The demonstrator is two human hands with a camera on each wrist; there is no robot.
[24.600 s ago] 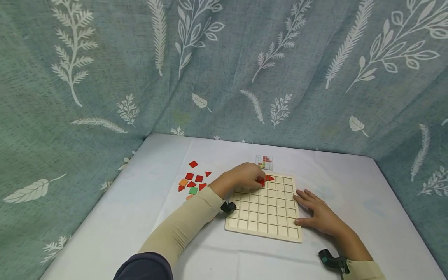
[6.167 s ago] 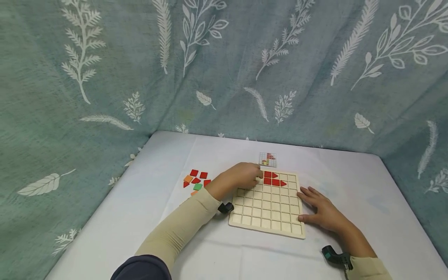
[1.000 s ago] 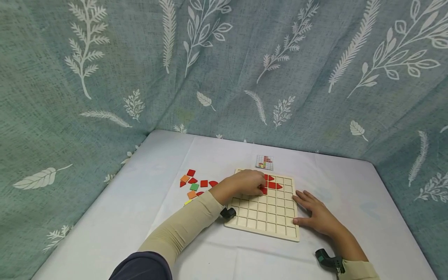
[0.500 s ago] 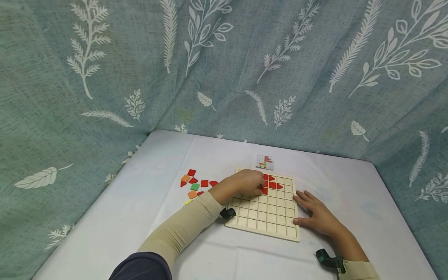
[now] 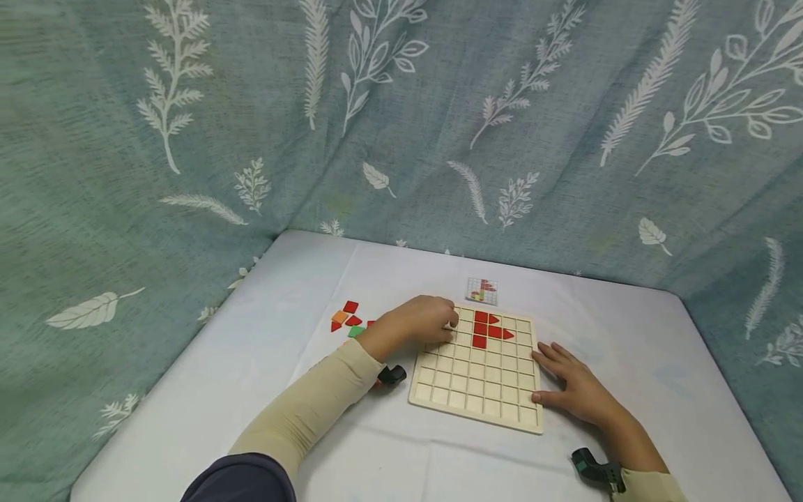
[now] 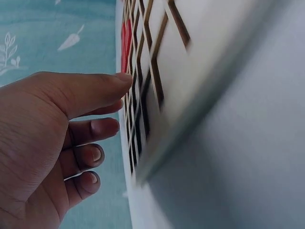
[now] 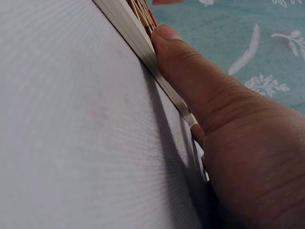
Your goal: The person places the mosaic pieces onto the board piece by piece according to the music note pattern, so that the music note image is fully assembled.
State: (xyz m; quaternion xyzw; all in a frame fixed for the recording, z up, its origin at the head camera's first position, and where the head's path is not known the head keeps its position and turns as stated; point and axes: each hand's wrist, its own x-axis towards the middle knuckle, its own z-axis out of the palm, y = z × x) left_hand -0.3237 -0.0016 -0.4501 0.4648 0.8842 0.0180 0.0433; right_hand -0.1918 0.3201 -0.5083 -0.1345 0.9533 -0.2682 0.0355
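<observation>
A pale wooden grid board [image 5: 477, 390] lies on the white table. On its upper middle sit several red tiles [image 5: 481, 329], squares and pointed pieces, in three rows. My left hand [image 5: 422, 321] is over the board's upper left part, left of those tiles. In the left wrist view the fingers of this hand [image 6: 52, 124] are loosely bent, with no tile showing between thumb and fingertips. At the board's right edge rests my right hand [image 5: 574, 387], fingers spread. The right wrist view shows its thumb [image 7: 190, 71] against the board's rim.
Left of the board lie loose tiles: a red square [image 5: 350, 307], an orange tile [image 5: 339, 317], a green tile [image 5: 356, 331] and others partly behind the left arm. A small pattern card [image 5: 482, 291] lies beyond the board's far edge. A patterned curtain [image 5: 401, 139] rises behind the table.
My left hand has moved left off the red square in the third row, leaving it on the board. Over the longer span, several red tiles were added. My right hand stays put.
</observation>
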